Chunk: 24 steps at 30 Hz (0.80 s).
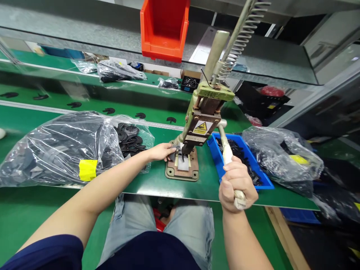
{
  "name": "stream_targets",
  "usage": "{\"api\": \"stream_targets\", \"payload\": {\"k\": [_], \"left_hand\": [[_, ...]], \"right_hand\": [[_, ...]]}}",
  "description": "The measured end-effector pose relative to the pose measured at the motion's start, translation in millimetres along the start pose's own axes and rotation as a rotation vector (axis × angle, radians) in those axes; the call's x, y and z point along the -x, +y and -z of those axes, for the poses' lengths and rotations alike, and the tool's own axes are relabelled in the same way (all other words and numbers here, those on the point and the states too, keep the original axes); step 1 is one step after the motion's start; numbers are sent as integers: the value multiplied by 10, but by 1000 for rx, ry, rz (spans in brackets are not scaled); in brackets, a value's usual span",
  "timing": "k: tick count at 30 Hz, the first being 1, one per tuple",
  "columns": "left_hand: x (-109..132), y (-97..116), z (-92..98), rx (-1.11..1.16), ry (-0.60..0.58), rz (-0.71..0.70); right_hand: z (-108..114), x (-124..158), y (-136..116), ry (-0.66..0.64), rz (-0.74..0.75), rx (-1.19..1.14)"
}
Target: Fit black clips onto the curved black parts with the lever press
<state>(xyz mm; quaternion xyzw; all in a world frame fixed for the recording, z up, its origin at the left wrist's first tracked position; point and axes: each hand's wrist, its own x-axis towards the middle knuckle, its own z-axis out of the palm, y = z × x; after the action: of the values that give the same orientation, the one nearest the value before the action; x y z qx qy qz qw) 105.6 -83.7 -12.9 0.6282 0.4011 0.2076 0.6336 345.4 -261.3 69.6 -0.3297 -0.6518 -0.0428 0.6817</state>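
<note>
A small hand press (202, 112) with a yellow warning label stands on the green bench (157, 183). My right hand (237, 183) is closed round the press lever (226, 150), which slants down toward me. At the press base plate (182, 168), my left hand (162, 152) reaches in from the left. Its fingers pinch a small dark part (173, 154) under the ram.
A large clear bag of black parts (64, 148) with a yellow sticker lies left of the press. A blue tray (244, 159) of black parts and another bag (281, 153) sit to the right. A conveyor belt (84, 101) carrying black parts runs behind, and a red bin (164, 28) hangs above.
</note>
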Motion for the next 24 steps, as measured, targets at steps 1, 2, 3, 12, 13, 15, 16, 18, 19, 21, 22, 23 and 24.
{"api": "stream_targets", "payload": {"k": [1,2,3,12,13,15,16,18,19,21,22,23,24], "left_hand": [[-9,-13,-53,11,14,-20],[-15,-24,-90,24,28,-35],[-20,-33,-112,37,41,-44],[-36,-1,-98,-34,113,-31],[-40,4,-100,-27,116,-20],[-53,16,-103,-9,107,15],[-62,25,-103,-5,101,41],[-82,51,-98,-8,92,101],[-92,68,-95,-11,84,133],[-106,110,-89,-9,58,212],[-109,131,-88,-1,42,256],[-109,152,-90,10,27,297],[-106,169,-94,21,17,332]], "right_hand": [[4,-2,-4,-5,-1,5],[7,-5,-8,-11,-2,11],[9,-6,-12,-13,-1,16],[-4,13,-27,7,-24,35],[-10,14,-29,11,-27,34],[-24,15,-29,35,-24,20],[-32,15,-26,48,-20,11],[-45,21,-12,65,-13,-3],[-48,27,-2,68,-9,-6],[-49,47,15,67,-2,-11],[-48,56,19,62,1,-13],[-48,57,18,55,3,-12],[-51,46,12,53,7,-14]]}}
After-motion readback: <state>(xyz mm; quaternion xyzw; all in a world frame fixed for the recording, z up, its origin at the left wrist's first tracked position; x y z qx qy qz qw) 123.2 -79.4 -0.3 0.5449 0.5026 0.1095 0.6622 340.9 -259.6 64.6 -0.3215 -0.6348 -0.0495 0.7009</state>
